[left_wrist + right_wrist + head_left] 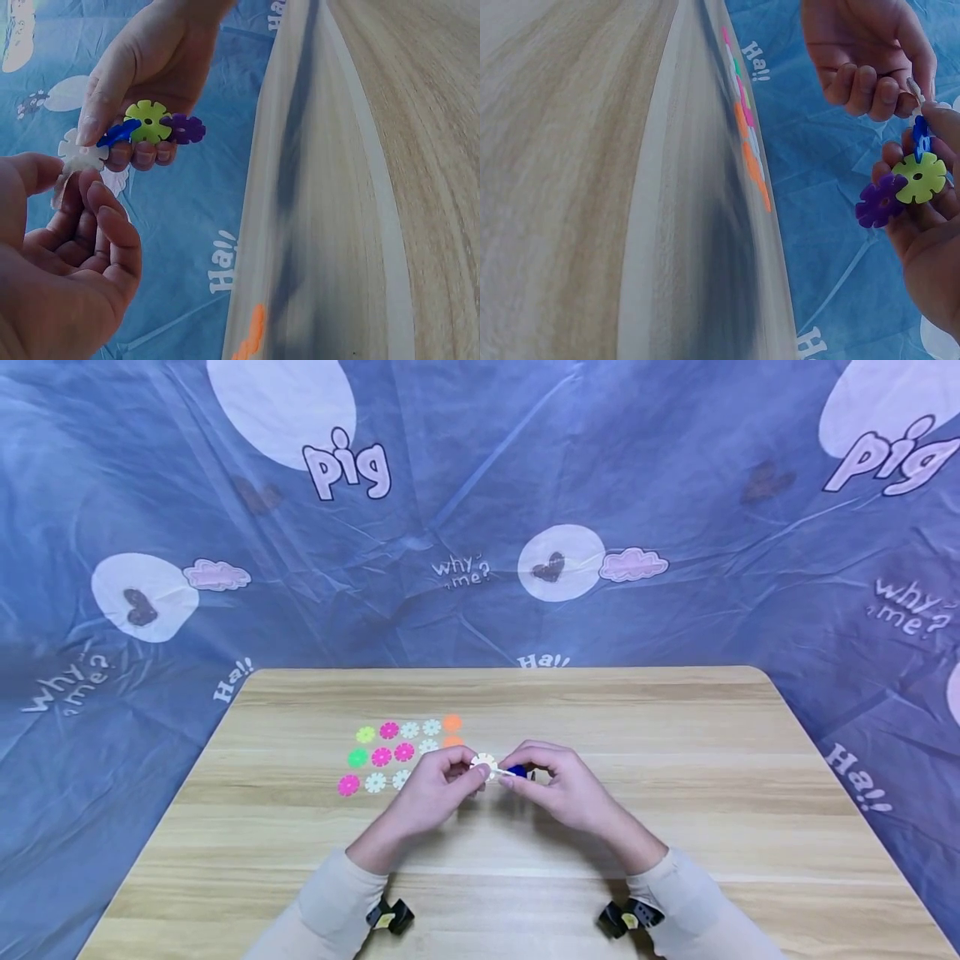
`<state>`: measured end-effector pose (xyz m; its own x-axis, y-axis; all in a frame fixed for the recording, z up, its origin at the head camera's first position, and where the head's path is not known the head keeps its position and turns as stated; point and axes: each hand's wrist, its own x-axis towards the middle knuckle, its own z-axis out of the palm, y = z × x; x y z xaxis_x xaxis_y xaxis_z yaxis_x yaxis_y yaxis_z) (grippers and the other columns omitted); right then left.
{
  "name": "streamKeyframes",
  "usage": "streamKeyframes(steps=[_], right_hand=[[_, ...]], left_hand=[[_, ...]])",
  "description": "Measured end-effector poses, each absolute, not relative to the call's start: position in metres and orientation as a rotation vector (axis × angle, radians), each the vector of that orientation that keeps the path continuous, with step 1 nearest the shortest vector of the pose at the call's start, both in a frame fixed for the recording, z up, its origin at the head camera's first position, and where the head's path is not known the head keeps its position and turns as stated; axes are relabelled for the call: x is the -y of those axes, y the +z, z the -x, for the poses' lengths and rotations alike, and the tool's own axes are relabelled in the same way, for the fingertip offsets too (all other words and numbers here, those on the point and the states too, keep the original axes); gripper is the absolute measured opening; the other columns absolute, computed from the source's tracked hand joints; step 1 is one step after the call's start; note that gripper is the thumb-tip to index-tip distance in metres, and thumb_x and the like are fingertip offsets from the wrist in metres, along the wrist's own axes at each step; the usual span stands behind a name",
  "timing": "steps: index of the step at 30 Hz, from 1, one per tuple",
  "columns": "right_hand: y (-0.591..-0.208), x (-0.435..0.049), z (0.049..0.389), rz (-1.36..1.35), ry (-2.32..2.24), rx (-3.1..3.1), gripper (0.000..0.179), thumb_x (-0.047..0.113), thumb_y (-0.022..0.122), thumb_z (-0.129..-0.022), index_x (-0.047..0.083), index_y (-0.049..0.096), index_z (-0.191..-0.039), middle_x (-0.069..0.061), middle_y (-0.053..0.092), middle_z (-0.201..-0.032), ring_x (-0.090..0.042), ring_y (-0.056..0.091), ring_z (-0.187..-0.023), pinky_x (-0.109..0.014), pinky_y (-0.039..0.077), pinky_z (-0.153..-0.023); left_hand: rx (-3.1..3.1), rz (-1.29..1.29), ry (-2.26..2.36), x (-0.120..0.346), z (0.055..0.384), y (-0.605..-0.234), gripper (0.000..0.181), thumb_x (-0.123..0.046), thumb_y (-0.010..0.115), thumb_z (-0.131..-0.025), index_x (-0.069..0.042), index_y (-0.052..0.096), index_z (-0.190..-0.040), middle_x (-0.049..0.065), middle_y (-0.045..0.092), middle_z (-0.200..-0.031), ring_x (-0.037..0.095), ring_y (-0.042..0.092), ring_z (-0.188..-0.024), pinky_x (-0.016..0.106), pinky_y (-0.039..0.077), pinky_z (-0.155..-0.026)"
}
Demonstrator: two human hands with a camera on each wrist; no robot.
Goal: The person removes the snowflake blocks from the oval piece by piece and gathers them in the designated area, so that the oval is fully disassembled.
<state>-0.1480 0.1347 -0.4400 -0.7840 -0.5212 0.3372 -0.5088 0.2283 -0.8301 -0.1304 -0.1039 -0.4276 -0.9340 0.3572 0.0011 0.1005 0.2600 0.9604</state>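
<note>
My left hand [438, 785] pinches a white notched snowflake disc [483, 763] between thumb and fingers. In my right hand [558, 783] is a short chain of joined snowflake discs, its thumb pressing on the white one [82, 154] at the end. Along the chain follow a blue disc [118, 133], a yellow-green disc [148, 121] and a purple disc [187, 129], the right fingers curled behind them. Both hands meet above the table, and the left disc's edge touches the chain's white end. Whether their slots are interlocked cannot be told, as fingertips cover part of the joint.
Rows of loose discs lie flat on the wooden table [675, 735], left of the hands: pink [348, 785], white [375, 782], green [357, 757], yellow-green [365, 734] and orange [452, 722]. The left hand hides some. A blue printed cloth [465, 468] hangs behind.
</note>
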Motion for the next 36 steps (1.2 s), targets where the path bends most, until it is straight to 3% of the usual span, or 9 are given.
streamKeyframes(steps=[4, 10, 13, 22, 36], right_hand=[[-0.441, -0.135, 0.148, 1.050, -1.646, -2.449, 0.013, 0.011, 0.076, -0.101, 0.016, 0.081, -0.111, 0.003, 0.077, -0.101, -0.008, 0.069, -0.091, -0.030, 0.059, -0.083], [-0.441, -0.135, 0.147, 1.078, -1.649, -2.427, 0.012, 0.010, 0.076, -0.100, 0.015, 0.081, -0.110, 0.002, 0.077, -0.101, -0.008, 0.070, -0.092, -0.029, 0.060, -0.084], [-0.442, -0.135, 0.147, 1.088, -1.643, -2.432, 0.012, 0.011, 0.076, -0.101, 0.016, 0.081, -0.110, 0.002, 0.078, -0.101, -0.008, 0.070, -0.092, -0.029, 0.061, -0.084], [-0.442, -0.134, 0.147, 1.067, -1.640, -2.453, 0.010, 0.013, 0.076, -0.101, 0.017, 0.081, -0.109, 0.002, 0.077, -0.100, -0.008, 0.069, -0.091, -0.029, 0.059, -0.083], [-0.441, -0.137, 0.149, 1.054, -1.670, -2.502, 0.010, 0.010, 0.075, -0.101, 0.009, 0.080, -0.110, 0.002, 0.077, -0.098, -0.007, 0.067, -0.088, -0.026, 0.057, -0.078]], left_hand=[[-2.304, -0.420, 1.754, 0.104, 0.130, -0.429, 0.023, -0.018, 0.065, -0.106, 0.004, 0.072, -0.103, 0.027, 0.073, -0.092, 0.023, 0.065, -0.073, 0.021, 0.051, -0.064], [-2.234, -0.374, 1.867, 0.101, 0.130, -0.434, 0.021, -0.012, 0.067, -0.103, 0.008, 0.071, -0.097, 0.000, 0.068, -0.078, 0.016, 0.060, -0.068, 0.023, 0.051, -0.062], [-2.203, -0.345, 1.917, 0.099, 0.130, -0.436, 0.021, -0.010, 0.068, -0.102, 0.010, 0.070, -0.095, -0.007, 0.065, -0.074, 0.013, 0.057, -0.066, 0.024, 0.050, -0.061], [-2.182, -0.245, 1.989, 0.092, 0.129, -0.437, 0.016, -0.004, 0.068, -0.099, 0.012, 0.071, -0.098, -0.008, 0.063, -0.072, 0.007, 0.052, -0.063, 0.019, 0.044, -0.058], [-2.267, -0.256, 1.912, 0.097, 0.138, -0.436, 0.018, -0.011, 0.065, -0.104, 0.004, 0.069, -0.096, -0.002, 0.058, -0.073, 0.011, 0.049, -0.064, 0.020, 0.042, -0.058]])
